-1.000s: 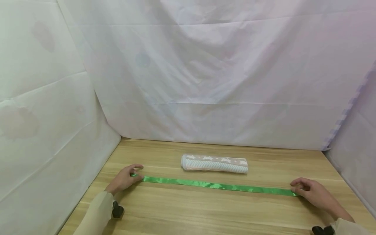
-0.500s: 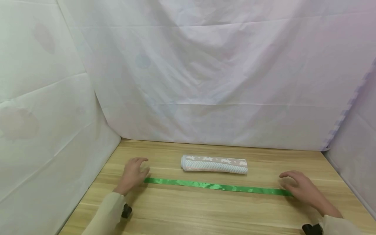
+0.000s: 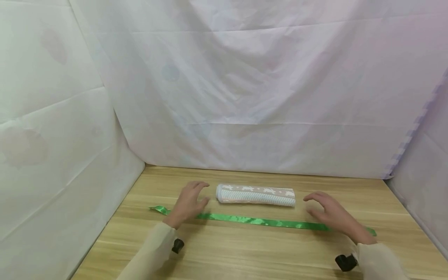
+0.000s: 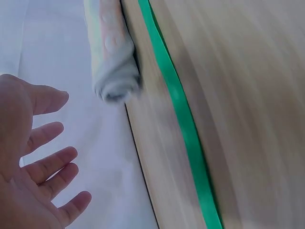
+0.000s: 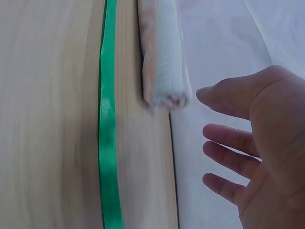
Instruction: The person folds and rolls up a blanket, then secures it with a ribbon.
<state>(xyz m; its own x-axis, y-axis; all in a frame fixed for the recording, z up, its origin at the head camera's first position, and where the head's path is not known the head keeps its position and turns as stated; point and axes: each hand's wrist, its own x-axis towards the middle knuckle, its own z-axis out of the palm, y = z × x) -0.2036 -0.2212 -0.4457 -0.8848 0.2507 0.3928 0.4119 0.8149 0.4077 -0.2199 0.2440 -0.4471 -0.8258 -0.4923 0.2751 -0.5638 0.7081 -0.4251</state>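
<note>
A rolled-up towel [image 3: 257, 195], patterned with white rabbits and pale blue zigzags, lies crosswise on the table. In front of it a green satin ribbon [image 3: 245, 219] stretches left to right, its left end slightly twisted. My left hand [image 3: 189, 204] hovers over the ribbon just left of the towel, holding nothing, fingers spread and loosely bent. On the other side my right hand [image 3: 330, 214] is likewise empty, thumb and fingers apart, a short gap from the towel's right end. Both wrist views show the towel's spiral end [image 4: 116, 90] beyond the fingers.
The wooden table [image 3: 252, 256] backs onto a hanging white cloth [image 3: 245, 97], with more white cloth on the left side [image 3: 52, 155] and right side. Black wrist devices [image 3: 177, 245] sit under both sleeves.
Both hands have let go of the ribbon's ends and moved inward toward the towel's two ends. The ribbon and towel stay in place; the ribbon's ends are now uncovered.
</note>
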